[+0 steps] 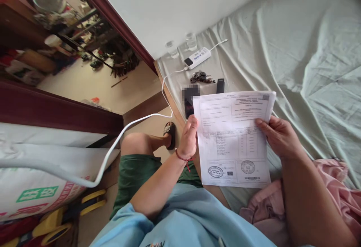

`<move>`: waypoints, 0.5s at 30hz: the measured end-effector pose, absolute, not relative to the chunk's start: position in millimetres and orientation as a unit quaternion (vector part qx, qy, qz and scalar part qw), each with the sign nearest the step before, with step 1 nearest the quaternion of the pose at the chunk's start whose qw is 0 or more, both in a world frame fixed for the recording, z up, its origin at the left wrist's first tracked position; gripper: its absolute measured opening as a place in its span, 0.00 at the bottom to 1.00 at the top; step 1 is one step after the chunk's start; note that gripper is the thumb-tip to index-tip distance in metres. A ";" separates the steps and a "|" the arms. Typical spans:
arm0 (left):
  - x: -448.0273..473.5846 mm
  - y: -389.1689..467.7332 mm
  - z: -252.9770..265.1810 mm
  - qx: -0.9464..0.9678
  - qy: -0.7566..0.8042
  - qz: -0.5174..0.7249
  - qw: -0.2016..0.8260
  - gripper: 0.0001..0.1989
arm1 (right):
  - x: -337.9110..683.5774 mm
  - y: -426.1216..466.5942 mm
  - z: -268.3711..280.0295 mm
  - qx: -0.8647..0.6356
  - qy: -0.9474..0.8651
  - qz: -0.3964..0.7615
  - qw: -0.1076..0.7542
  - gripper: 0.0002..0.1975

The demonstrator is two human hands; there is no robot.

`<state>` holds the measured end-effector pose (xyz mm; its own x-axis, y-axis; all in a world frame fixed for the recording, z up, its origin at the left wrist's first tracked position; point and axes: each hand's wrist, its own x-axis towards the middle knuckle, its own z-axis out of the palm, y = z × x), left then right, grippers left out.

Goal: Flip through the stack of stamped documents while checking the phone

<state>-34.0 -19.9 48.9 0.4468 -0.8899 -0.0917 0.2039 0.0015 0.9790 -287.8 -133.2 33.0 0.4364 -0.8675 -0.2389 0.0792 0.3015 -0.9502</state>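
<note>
A printed form (225, 126) with a table and two round stamps near its bottom is held up in front of me, over the edge of the bed. My left hand (190, 136) grips its left edge, with a red string bracelet at the wrist. On the opposite edge, my right hand (280, 134) pinches the sheet, thumb on the printed face. Behind the paper's top left corner lies a dark phone (189, 102), partly covered by it. A small black object (220, 85) sits just beyond the top edge.
A white power strip (197, 58) with a cable, a bunch of keys (200, 76) and two clear cups (191, 41) lie on the pale sheet (296, 51) by the wall. Pink cloth (335, 179) is at right. A white cable (135, 120) crosses the floor gap; a printed sack (42, 187) stands left.
</note>
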 end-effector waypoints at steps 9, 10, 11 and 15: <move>-40.8 -33.3 53.3 0.590 -0.337 -0.407 0.611 0.25 | -286.7 -130.5 38.2 -0.485 0.389 -0.336 0.708 0.19; -41.7 -33.5 53.6 0.585 -0.332 -0.415 0.613 0.25 | -286.8 -130.8 37.8 -0.479 0.391 -0.336 0.710 0.19; -42.5 -33.9 53.9 0.579 -0.323 -0.425 0.617 0.26 | -286.9 -131.1 37.2 -0.472 0.395 -0.334 0.713 0.19; -45.0 -36.9 52.4 0.558 -0.265 -0.472 0.630 0.26 | -286.4 -132.7 36.0 -0.465 0.405 -0.331 0.714 0.20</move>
<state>-45.0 -36.9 52.4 0.4150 -0.8891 -0.1931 0.2990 -0.0672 0.9519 -286.4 -132.7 36.0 0.4532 -0.8494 -0.2706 0.0953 0.3480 -0.9327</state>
